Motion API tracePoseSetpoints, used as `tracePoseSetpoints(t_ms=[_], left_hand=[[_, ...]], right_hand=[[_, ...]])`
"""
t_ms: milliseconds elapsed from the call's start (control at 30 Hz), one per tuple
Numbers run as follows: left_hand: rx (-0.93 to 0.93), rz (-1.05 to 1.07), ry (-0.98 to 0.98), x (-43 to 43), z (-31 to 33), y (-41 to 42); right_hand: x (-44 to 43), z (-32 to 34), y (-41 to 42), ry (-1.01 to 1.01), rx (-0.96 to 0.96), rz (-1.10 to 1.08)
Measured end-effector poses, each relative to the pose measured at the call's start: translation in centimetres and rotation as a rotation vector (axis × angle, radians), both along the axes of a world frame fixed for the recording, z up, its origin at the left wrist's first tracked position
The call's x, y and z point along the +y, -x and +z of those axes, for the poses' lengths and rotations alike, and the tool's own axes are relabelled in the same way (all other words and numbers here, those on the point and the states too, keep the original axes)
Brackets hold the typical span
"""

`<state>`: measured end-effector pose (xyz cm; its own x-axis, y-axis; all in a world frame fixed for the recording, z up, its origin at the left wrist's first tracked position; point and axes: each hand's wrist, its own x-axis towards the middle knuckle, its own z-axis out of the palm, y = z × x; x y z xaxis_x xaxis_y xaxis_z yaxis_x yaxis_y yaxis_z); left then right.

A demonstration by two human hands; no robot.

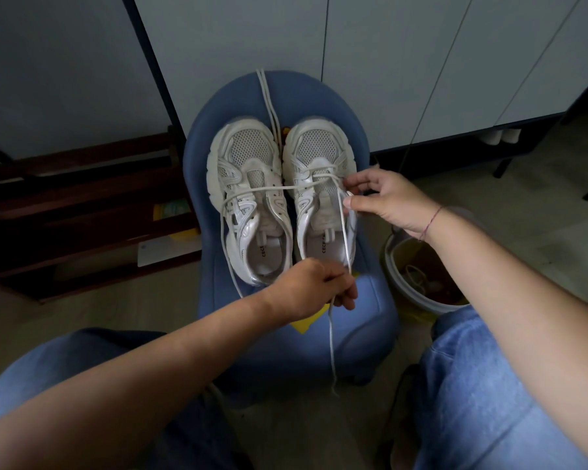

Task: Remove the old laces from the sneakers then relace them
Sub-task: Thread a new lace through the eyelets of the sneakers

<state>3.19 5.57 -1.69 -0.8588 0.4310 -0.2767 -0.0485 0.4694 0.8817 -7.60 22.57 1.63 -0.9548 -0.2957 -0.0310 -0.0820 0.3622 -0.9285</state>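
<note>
Sneakers [252,157] are side by side on my blue stool [292,96], toes pointing away from me, heels toward my knees. White mesh, chunky soles, kinda grubby. The right-side one has the lace [341,228] threaded near the toe. My right hand [384,198] pinches it at the shoe's outer edge, and my left hand [314,288] pinches it by the heel.

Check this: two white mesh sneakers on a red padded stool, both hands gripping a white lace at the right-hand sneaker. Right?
Wrong on colour: the padded stool is blue, not red, per the head view. The rest holds: two white mesh sneakers sit on it, and the left hand and right hand both grip the white lace at the right-hand sneaker.
</note>
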Motion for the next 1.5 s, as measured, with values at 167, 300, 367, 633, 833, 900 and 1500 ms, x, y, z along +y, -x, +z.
tracePoseSetpoints(t_ms=[167,300,367,633,833,900,1500], left_hand=[[0.372,0.082,0.160,-1.1,2.5,1.2],[0.655,0.450,0.239,-4.2,4.7,3.8],[0.643,0.498,0.291,-5.3,4.8,5.1],[0.580,0.405,0.499,-4.9,4.6,6.5],[0.643,0.460,0.342,-4.8,5.7,6.7],[0.643,0.431,0.263,-4.7,6.2,6.4],[0.602,0.467,0.185,-6.8,6.8,5.3]], right_hand=[[-0.1,-0.1,0.2,-0.006,-0.014,0.013],[-0.3,-0.2,0.0,-0.033,-0.006,-0.004],[-0.6,-0.1,-0.1,-0.031,0.000,-0.001],[-1.2,0.4,0.0,-0.238,0.144,-0.058],[-4.9,2.5,-2.5,-0.208,0.491,0.100],[-5.8,2.3,-2.7,-0.207,0.456,0.143],[-5.7,4.4,-2.5,-0.107,0.392,0.091]])
